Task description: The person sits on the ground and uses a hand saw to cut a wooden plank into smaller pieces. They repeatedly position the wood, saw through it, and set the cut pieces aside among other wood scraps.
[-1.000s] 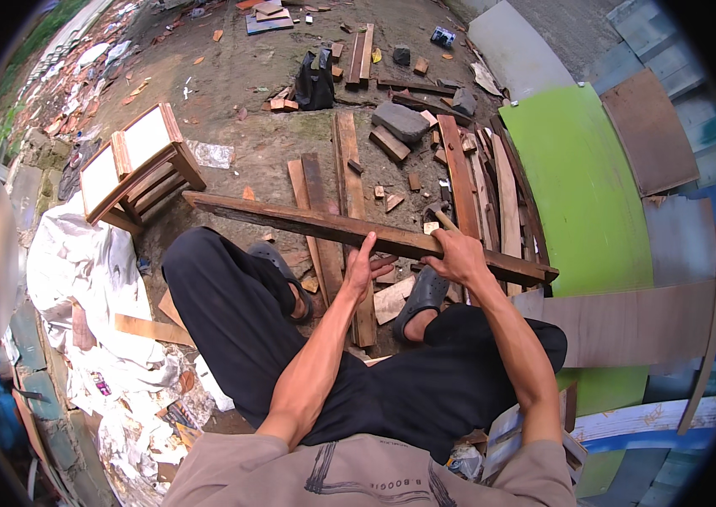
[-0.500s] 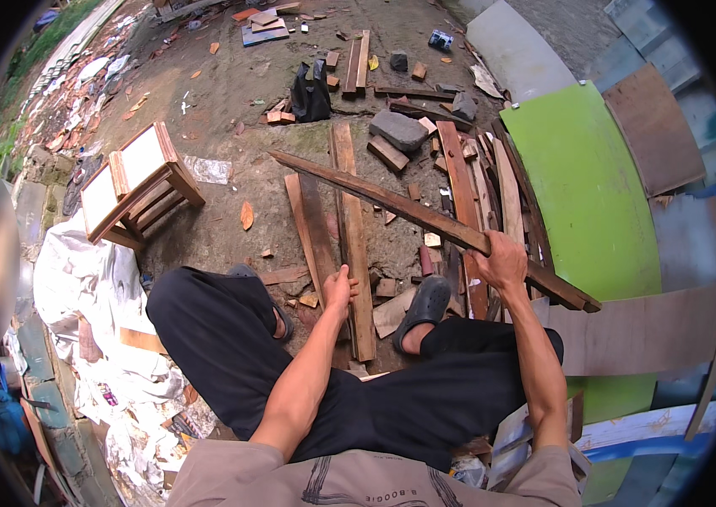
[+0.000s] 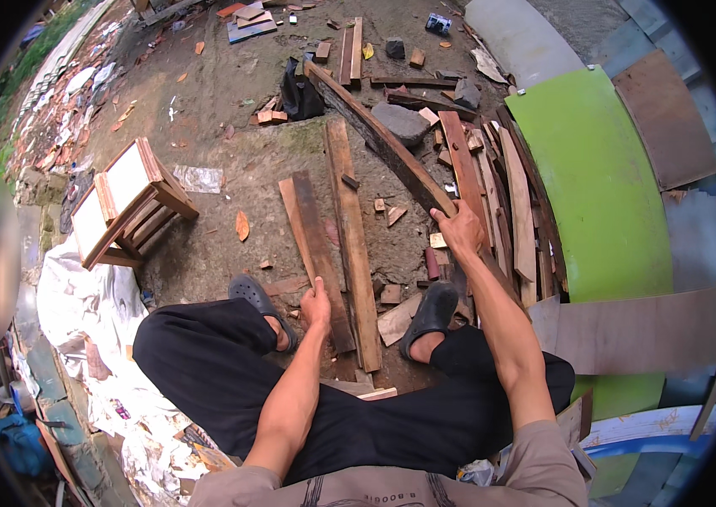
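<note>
My right hand [image 3: 461, 232] is closed around a long, dark-edged wooden board [image 3: 387, 139], which slants from the upper middle down toward my right forearm. Its far end reaches the black bag [image 3: 301, 91]. Between my knees, my left hand [image 3: 316, 306] grips the left edge of a shorter wooden plank [image 3: 314, 245], dark on one side and pale on the other. Just right of that plank lies a longer brown timber [image 3: 345, 220], with a small dark wood chip [image 3: 350, 181] resting on it.
Several boards [image 3: 463, 169] and offcuts are heaped at right, beside a grey stone [image 3: 402, 124] and a green panel [image 3: 598, 177]. A small wooden stool with a white top [image 3: 125, 186] lies at left, near white sacking [image 3: 92, 296]. My clogs [image 3: 432, 313] flank the planks.
The long board has swung so its far end points farther ahead, and my right hand has moved left and forward. My left hand has shifted left onto the shorter plank's edge.
</note>
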{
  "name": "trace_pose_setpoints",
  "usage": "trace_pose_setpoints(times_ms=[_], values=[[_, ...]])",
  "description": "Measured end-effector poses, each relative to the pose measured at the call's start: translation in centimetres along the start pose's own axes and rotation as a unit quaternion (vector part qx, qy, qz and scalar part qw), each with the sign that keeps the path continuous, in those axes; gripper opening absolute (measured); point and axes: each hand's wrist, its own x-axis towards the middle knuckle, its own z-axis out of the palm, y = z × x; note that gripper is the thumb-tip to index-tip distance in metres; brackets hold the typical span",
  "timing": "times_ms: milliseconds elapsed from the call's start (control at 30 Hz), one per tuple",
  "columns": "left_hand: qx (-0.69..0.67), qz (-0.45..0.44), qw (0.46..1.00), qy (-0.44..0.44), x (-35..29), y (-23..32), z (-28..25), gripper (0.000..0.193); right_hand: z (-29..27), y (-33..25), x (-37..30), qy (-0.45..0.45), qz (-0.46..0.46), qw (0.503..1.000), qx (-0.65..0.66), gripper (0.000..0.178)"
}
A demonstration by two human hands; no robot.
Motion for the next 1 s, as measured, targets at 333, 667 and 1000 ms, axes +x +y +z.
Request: trace_pose_setpoints(times_ms=[333, 667, 1000], values=[[-0.064, -0.008, 0.998, -0.017, 3.2, -5.5, -0.8, 0.038, 14.4, -0.2, -3.4, -0.028, 0.15, 0.98, 0.129, 0.058], [0.107, -0.036, 0.99, -0.082, 5.7, -4.1, -0.4, 0.086, 21.9, 1.9, -2.3, -0.091, 0.156, 0.974, 0.136, 0.051], [0.246, 0.013, 0.969, -0.012, 9.7, 0.7, 3.4, 0.121, 19.9, -0.9, -6.3, -0.113, -0.147, 0.966, 0.181, 0.036]])
